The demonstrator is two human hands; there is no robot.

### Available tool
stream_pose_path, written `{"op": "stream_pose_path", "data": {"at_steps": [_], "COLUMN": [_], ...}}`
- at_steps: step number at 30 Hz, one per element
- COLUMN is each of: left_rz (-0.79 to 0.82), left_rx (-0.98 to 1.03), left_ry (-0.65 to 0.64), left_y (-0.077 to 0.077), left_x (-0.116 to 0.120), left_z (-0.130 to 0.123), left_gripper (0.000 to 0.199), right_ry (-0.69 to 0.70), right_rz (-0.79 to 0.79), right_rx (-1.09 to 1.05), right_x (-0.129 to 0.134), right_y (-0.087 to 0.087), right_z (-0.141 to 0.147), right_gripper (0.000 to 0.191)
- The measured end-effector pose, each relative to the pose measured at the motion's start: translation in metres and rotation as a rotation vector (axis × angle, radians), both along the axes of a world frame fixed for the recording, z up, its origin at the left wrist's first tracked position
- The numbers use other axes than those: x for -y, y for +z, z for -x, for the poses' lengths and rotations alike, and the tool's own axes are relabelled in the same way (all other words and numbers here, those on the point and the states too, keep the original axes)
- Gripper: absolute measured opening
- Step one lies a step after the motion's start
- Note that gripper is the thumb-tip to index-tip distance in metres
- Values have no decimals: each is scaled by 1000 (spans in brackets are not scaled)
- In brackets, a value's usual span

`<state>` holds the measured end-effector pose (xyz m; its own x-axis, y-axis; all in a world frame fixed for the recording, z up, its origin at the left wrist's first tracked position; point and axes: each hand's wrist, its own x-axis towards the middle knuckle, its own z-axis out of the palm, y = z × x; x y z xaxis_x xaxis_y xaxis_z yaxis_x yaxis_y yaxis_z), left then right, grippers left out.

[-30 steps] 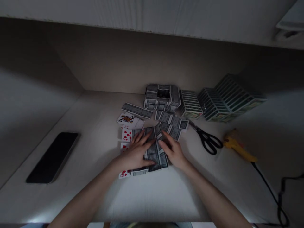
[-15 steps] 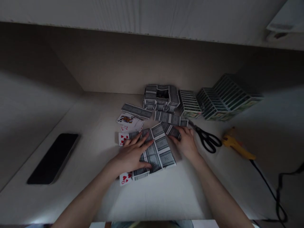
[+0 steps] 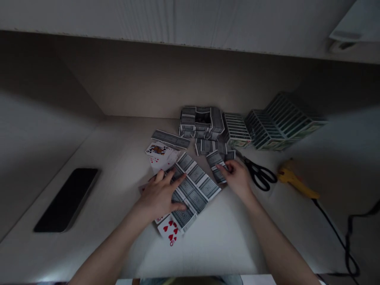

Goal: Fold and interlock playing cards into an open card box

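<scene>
My left hand [image 3: 158, 198] lies with fingers spread on a flat panel of joined playing cards [image 3: 196, 190], grey patterned backs up. From under its lower left side a six of hearts [image 3: 170, 230] sticks out, face up. My right hand [image 3: 239, 180] pinches a short playing-card strip [image 3: 215, 164] between thumb and fingers, just right of the panel. Behind that strip lie more joined card pieces [image 3: 208, 146]. A loose pile of face-up playing cards [image 3: 160, 152] sits beyond my left hand, with a long card strip [image 3: 170, 139] behind it.
A box-like card model [image 3: 188, 118] stands at the back wall, beside slatted card structures [image 3: 271, 126]. Black-handled scissors [image 3: 261, 174] and a yellow glue gun [image 3: 298, 185] with a black cord lie to the right. A black phone [image 3: 67, 200] lies at left. A shelf overhangs the surface.
The panel has turned clockwise under my left hand, showing more of the six of hearts. My right hand has drawn the short strip nearer and tilted it.
</scene>
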<state>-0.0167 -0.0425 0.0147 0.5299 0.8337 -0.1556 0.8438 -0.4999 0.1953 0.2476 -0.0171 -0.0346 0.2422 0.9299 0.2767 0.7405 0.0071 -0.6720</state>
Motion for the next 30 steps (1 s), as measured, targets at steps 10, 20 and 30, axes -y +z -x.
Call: {"op": "stream_pose_path", "data": {"at_steps": [10, 20, 30], "left_rz": [78, -99, -158], "left_rx": [-139, -266, 116], "left_ry": [176, 294, -8], "left_y": [7, 0, -4], "left_x": [11, 21, 15], "left_z": [-11, -28, -42], "left_gripper": [89, 74, 31], "right_ry": [39, -53, -45], "right_rz": [63, -4, -35], "right_rx": [-529, -648, -694], "right_x": [2, 4, 7], "right_y": [13, 18, 18], "right_z": [7, 5, 7], "right_gripper": [32, 31, 27]}}
